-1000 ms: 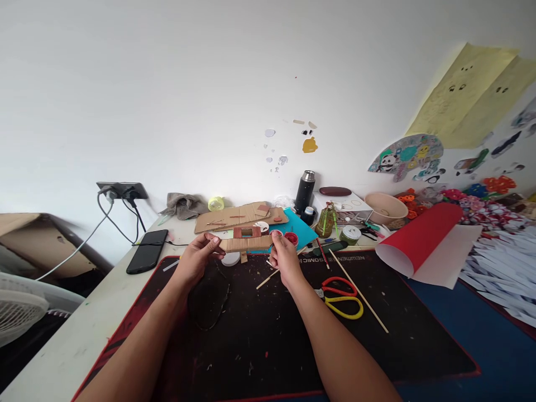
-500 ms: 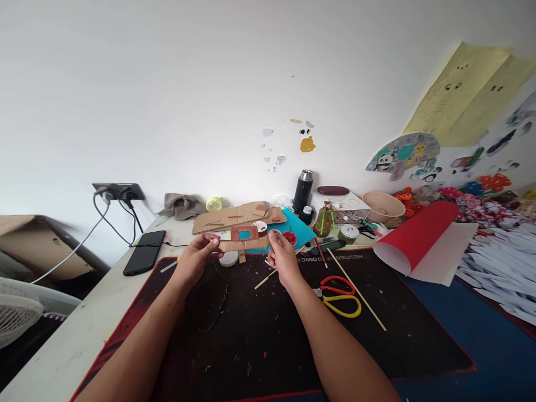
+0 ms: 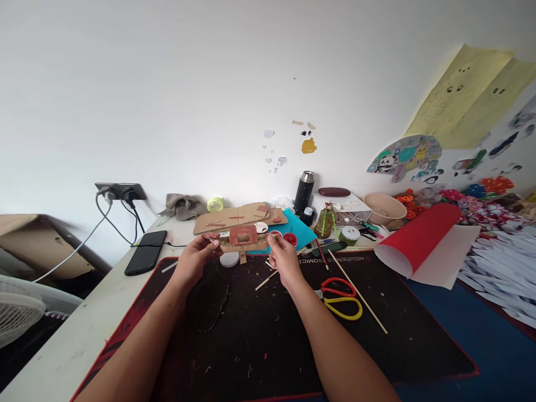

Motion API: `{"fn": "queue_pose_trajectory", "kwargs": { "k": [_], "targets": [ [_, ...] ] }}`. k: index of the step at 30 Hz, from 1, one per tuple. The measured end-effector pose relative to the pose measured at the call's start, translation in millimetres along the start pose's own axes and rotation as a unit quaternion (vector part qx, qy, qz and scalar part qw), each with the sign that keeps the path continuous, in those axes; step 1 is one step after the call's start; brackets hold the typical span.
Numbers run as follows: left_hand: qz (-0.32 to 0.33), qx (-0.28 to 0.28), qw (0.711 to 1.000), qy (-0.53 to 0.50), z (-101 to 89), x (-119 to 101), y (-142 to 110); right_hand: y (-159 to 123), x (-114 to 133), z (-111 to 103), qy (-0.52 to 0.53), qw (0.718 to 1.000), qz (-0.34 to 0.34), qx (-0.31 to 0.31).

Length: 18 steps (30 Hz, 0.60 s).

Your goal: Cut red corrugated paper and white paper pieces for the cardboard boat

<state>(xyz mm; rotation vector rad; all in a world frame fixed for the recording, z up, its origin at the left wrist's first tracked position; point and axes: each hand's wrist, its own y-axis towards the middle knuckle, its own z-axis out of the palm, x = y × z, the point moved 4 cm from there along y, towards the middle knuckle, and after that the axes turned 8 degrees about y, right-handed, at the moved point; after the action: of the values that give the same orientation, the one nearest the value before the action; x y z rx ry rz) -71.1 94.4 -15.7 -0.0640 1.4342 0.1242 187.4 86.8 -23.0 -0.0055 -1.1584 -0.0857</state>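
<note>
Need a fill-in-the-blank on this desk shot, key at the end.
The left hand and right hand hold one piece made of ____.
The scissors have one yellow handle and one ____ handle.
The phone lies to the ____ of the black mat.
The maroon case rests on a ____ box.

Missing words: cardboard; red; left; white.

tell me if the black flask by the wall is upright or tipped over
Upright: the black flask stands with its silver top uppermost.
</note>
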Motion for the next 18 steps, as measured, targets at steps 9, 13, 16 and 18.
{"fn": "queue_pose_trajectory", "kwargs": {
  "k": [9,13,16,18],
  "targets": [
    [-0.010,-0.005,1.000,0.010,-1.7,-5.3,-1.0,-7.4,0.6,7.8,0.002,0.999,0.026,0.034],
    [-0.012,-0.013,1.000,0.025,-2.1,-6.2,-1.6,-8.2,1.0,9.2,0.010,0.998,0.037,0.041],
    [-0.010,-0.028,0.999,0.039,-3.9,-7.6,-1.8,-6.8,-0.5,9.2,0.021,0.998,0.043,0.039],
    [-0.006,-0.033,0.998,0.052,-4.5,-8.9,-1.9,-5.5,-2.9,8.8,0.031,0.998,0.044,0.035]
  ]
}}
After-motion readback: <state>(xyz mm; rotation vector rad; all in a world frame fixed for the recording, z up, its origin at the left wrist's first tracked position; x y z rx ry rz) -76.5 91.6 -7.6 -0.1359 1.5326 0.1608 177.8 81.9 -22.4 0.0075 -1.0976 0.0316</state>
